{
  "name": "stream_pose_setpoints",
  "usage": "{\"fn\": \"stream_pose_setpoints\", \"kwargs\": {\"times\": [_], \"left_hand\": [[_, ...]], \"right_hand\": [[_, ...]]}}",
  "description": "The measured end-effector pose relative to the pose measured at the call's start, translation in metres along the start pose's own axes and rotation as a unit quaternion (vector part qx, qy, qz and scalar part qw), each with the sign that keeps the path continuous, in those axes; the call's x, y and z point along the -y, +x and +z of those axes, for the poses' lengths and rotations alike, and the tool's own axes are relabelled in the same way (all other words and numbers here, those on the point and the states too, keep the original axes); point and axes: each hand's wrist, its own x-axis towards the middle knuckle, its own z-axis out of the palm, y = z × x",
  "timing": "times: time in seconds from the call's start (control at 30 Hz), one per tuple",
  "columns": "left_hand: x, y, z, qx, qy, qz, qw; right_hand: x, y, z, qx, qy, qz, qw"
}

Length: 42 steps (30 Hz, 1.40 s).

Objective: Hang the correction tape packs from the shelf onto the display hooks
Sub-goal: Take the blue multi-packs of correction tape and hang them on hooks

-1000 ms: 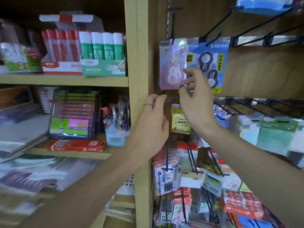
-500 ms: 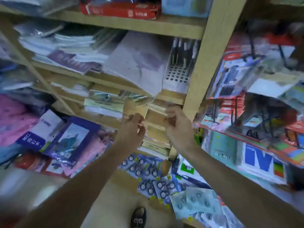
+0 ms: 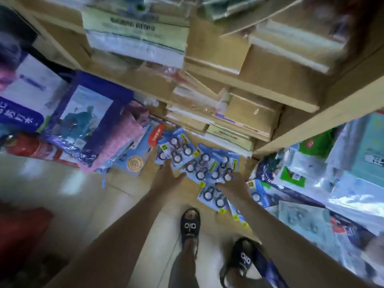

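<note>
While both arms reach down toward the bottom shelf, the left hand (image 3: 166, 179) is spread with straight fingers, its fingertips over the near edge of the loose pile of correction tape packs (image 3: 199, 163); whether it touches them is unclear. The right hand (image 3: 233, 185) lies on the right side of the same pile, fingers extended onto a blue pack, though blur hides whether they pinch it. The packs, blue cards with round tape dispensers, lie overlapping on the low wooden shelf board (image 3: 149, 165), just in front of stacked brown paper bundles (image 3: 245, 113). Left of the pile sit purple boxed items (image 3: 91, 113). Near, two black sandals (image 3: 190, 224) stand on the pale floor.
</note>
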Motion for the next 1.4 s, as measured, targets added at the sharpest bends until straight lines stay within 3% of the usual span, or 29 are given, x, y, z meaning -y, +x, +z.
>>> {"fn": "stream_pose_setpoints", "kwargs": {"times": [0.2,0.4,0.57,0.83,1.03,1.13,1.27,1.4], "left_hand": [[0.054,0.089,0.026,-0.01,-0.082,-0.08,0.993],[0.087,0.153,0.051,-0.006,-0.064,-0.103,0.993],[0.093,0.189,0.056,-0.023,-0.095,-0.152,0.984],[0.087,0.215,0.063,-0.091,-0.024,-0.162,0.982],[0.088,0.226,0.064,-0.063,-0.069,-0.198,0.976],[0.098,0.229,0.062,-0.061,-0.086,-0.138,0.985],[0.099,0.212,0.057,-0.078,-0.215,-0.018,0.973],[0.096,0.188,0.053,-0.065,-0.249,0.024,0.966]], "right_hand": [[0.009,0.093,0.063,-0.001,0.012,0.04,0.999],[0.007,0.159,0.109,-0.11,0.004,0.078,0.991],[0.006,0.176,0.128,-0.172,-0.011,0.105,0.98],[0.004,0.195,0.136,-0.207,0.007,0.114,0.972],[-0.004,0.193,0.123,-0.193,0.106,0.088,0.971],[-0.008,0.186,0.11,-0.198,0.101,0.07,0.972],[-0.016,0.179,0.088,-0.241,0.062,0.04,0.968],[-0.03,0.174,0.06,-0.225,0.028,0.048,0.973]]}}
